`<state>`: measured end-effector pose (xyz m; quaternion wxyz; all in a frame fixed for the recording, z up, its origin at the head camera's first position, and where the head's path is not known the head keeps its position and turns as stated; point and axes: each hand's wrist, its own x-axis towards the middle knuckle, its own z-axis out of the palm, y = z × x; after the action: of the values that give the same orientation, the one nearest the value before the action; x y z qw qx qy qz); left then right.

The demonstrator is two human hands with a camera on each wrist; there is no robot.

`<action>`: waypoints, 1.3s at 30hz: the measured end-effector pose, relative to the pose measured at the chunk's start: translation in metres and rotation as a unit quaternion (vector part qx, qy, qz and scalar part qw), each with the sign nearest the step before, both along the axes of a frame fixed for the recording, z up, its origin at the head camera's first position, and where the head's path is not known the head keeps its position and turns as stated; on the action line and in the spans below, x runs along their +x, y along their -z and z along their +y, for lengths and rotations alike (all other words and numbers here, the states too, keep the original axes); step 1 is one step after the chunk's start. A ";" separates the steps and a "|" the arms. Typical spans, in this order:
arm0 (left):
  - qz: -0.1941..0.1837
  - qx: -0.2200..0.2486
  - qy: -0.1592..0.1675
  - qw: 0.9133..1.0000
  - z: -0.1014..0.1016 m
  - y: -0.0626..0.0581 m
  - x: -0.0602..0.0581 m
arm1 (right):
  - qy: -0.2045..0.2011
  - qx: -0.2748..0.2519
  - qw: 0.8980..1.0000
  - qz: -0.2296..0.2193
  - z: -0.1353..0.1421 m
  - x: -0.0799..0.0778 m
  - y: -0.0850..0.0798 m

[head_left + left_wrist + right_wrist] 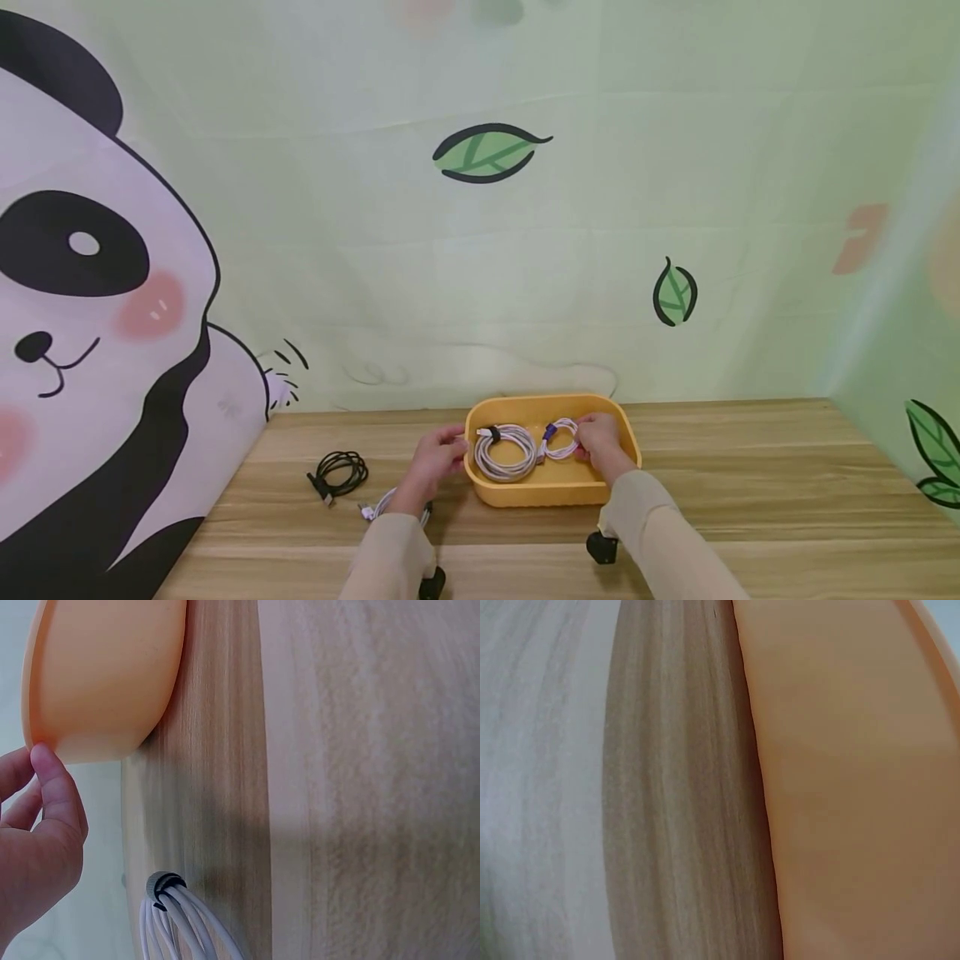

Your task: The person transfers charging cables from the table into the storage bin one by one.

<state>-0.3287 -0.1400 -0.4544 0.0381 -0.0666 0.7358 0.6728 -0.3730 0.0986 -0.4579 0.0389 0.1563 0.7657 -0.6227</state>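
A yellow plastic bin [543,497] stands on the table, its side filling the right part of the right wrist view. Inside at left lies a thick coiled white cable [487,468] with a black tie. Right of it is a smaller coiled white cable [551,450] with a purple tie, and my right hand [602,440] reaches into the bin and holds that coil's right side. My left hand [435,463] pinches the bin's left rim, thumb tip at the edge in the left wrist view. The right wrist view does not show the right hand.
A coiled black cable [341,475] lies on the wooden table [750,483] at left. Another white cable [191,919] with a dark tie lies beneath my left forearm. Behind the table hangs a green printed backdrop [360,208] with a panda and leaves.
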 end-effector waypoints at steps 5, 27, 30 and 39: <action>-0.002 -0.005 -0.003 1.000 0.001 0.000 0.000 | 0.000 0.013 1.000 0.000 0.000 -0.001 0.002; 0.001 -0.003 -0.001 1.000 0.000 0.002 -0.001 | -0.041 0.107 0.993 0.019 0.002 0.000 0.003; 0.002 -0.001 -0.001 1.000 0.000 0.002 -0.001 | -0.043 0.120 0.992 0.020 0.002 0.000 0.003; 0.000 -0.001 -0.004 1.000 0.000 0.000 -0.001 | -0.045 0.204 0.977 0.044 0.003 0.002 0.001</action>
<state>-0.3298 -0.1398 -0.4545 0.0353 -0.0691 0.7365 0.6720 -0.3713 0.1019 -0.4593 0.0007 0.0988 0.8840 -0.4569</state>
